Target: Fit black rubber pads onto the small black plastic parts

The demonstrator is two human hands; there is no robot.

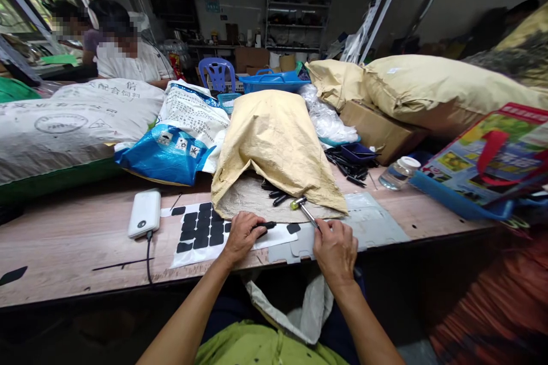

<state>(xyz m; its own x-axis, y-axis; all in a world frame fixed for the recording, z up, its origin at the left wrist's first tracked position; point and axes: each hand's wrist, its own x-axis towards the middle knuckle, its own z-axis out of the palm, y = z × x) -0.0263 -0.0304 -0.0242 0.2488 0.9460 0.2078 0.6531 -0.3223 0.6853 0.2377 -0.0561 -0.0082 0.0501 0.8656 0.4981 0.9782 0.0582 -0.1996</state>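
Observation:
My left hand (242,235) is closed on a small black stick-like piece (266,225), resting on a white backing sheet (274,237) that carries several black square pads (201,231). My right hand (335,248) is closed on a metal tool (306,209) with a yellow-green tip, which points up and left toward the mouth of a tan woven sack (277,145). More black stick pieces (277,198) lie at the sack's opening. One loose black pad (293,228) sits between my hands.
A white power bank (145,212) with a cable lies left on the wooden table (77,239). Printed sacks (77,122), a blue-and-white bag (180,136), a clear jar (399,173), a colourful bag (492,159) and black parts (353,165) crowd the back. Two people sit far left.

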